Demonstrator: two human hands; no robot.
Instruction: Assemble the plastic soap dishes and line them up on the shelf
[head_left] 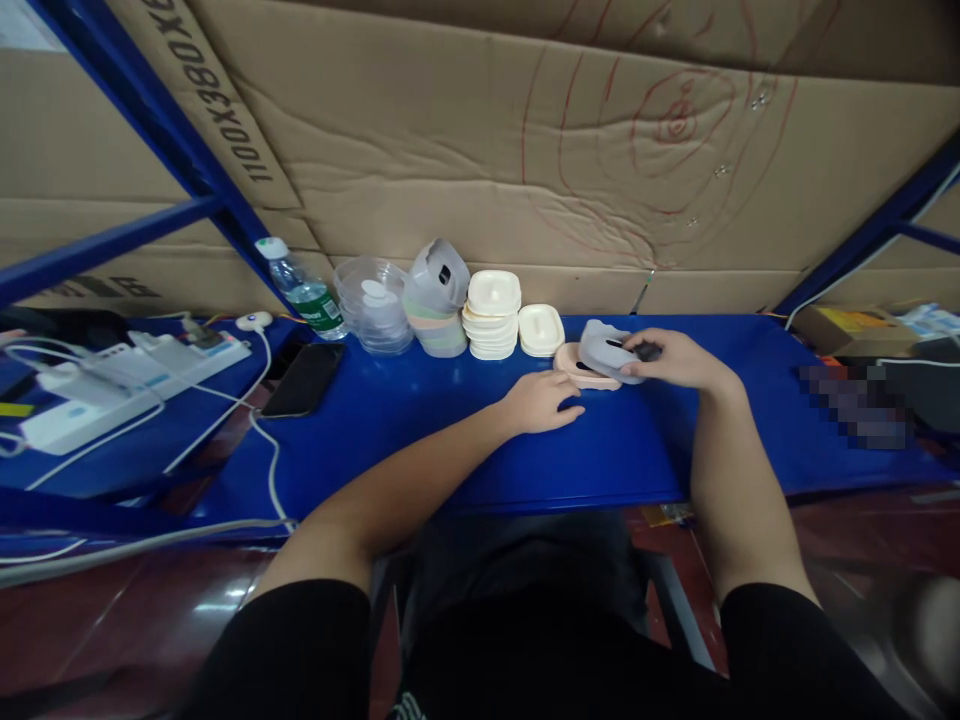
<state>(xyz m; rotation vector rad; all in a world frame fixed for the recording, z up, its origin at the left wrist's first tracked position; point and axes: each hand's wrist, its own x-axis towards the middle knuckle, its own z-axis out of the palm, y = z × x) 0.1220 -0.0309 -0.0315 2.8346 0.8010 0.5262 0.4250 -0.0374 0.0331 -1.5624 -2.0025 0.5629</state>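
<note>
My right hand (679, 360) grips the right side of a translucent grey plastic piece (606, 352) with a dark slot, tilted above a pink plastic piece (592, 379). A small dark object (646, 351) shows at its fingertips; I cannot make out what it is. Under the grey piece, the pink one sits on the blue table (600, 450), partly covered. My left hand (541, 402) is just left of the pink piece, fingers apart and nothing held; whether a fingertip touches the pink rim is unclear. Nearby stand a stack of cream lids (493, 325) and a single cream lid (541, 330).
Farther left are nested coloured containers (442, 335) topped by a tilted grey one (436, 278), clear round tubs (373, 305), a water bottle (304, 290), a phone (304, 380) and a power strip (135, 385) with cables. A cardboard wall (420, 130) closes the back.
</note>
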